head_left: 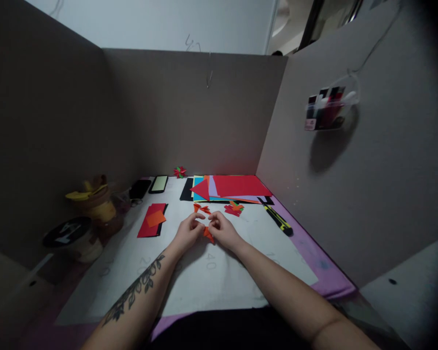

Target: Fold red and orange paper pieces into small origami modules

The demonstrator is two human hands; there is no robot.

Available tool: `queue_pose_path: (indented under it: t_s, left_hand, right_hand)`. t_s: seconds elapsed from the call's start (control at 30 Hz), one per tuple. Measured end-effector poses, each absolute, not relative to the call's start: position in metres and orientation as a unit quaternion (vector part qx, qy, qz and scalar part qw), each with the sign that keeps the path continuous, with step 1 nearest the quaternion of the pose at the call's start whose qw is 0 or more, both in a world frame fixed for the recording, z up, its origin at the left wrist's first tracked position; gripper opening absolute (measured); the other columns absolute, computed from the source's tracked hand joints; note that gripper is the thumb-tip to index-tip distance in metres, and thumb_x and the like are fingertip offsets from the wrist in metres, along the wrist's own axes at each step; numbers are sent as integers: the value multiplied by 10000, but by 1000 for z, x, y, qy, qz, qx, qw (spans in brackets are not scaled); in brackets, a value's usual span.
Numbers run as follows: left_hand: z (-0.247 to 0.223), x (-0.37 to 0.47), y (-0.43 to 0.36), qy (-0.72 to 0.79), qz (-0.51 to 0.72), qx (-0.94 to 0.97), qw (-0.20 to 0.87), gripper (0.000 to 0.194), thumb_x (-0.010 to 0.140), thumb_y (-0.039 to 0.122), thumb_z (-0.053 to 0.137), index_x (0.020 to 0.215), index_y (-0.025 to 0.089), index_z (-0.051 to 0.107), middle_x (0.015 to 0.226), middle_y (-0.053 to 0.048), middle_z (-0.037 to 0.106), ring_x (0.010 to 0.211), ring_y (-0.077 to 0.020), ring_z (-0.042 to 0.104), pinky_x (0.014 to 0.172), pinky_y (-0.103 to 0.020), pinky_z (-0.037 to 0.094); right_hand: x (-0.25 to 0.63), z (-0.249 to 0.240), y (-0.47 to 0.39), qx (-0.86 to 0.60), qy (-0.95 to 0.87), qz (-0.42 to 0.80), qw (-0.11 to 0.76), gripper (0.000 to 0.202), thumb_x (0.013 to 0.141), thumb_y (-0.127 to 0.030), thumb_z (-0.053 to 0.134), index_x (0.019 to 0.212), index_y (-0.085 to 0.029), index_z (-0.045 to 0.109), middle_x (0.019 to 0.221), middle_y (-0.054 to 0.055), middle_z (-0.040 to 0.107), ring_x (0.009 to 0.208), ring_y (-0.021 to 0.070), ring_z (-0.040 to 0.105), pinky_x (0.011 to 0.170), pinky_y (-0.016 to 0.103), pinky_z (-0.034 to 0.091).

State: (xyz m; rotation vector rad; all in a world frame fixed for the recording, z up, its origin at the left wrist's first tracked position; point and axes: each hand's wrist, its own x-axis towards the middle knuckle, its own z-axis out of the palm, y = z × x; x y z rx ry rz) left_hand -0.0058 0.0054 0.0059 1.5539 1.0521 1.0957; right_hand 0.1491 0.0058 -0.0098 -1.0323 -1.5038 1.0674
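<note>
Both hands meet over the middle of the white sheet. My left hand (190, 229) and my right hand (223, 230) are closed on a small folded orange paper (208, 235), its points sticking out below the fingertips. Just beyond them lie more folded orange pieces (201, 209). Red, orange and green folded pieces (234, 209) are a little to the right. On the left, an orange square (155, 218) rests on red paper (144, 229) with black paper under it.
Stacked coloured sheets (241, 185) lie at the back, with a yellow-black cutter (279, 221) to the right. Back left are a phone (158, 184) and a red-green paper star (180, 171). Tubs (98, 206) stand at left; grey partitions (197, 112) surround the table.
</note>
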Motion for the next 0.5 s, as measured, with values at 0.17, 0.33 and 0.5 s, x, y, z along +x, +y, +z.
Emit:
queue_pose_path:
  t_s: [0.17,0.33,0.5]
  left_hand:
    - [8,-6,7,468,459,622,428,264,720,279,556,957,165,577,560,44,542,480,-91,460,481,-193,320]
    - [9,-1,4,435,463,626,453,371,684,287,630,1028,174,554,689,0,636,588,-119,553,565,-219,403]
    - [4,-1,7,438,467,615,460,327,693,293,643,980,171,544,659,6,629,535,-102,535,527,-209,392]
  right_hand:
    - [149,-9,5,-420,-612,465,482,241,679,-206,534,912,-220,473,550,-97,433,470,88,402,484,205,358]
    - [151,-12,6,-414,-637,425,492,245,677,-192,531,916,-223,486,581,-83,466,519,103,441,530,218,373]
    - [152,-12,5,-421,-654,402,483,253,699,-189,522,947,-230,489,633,-65,508,577,121,486,587,242,403]
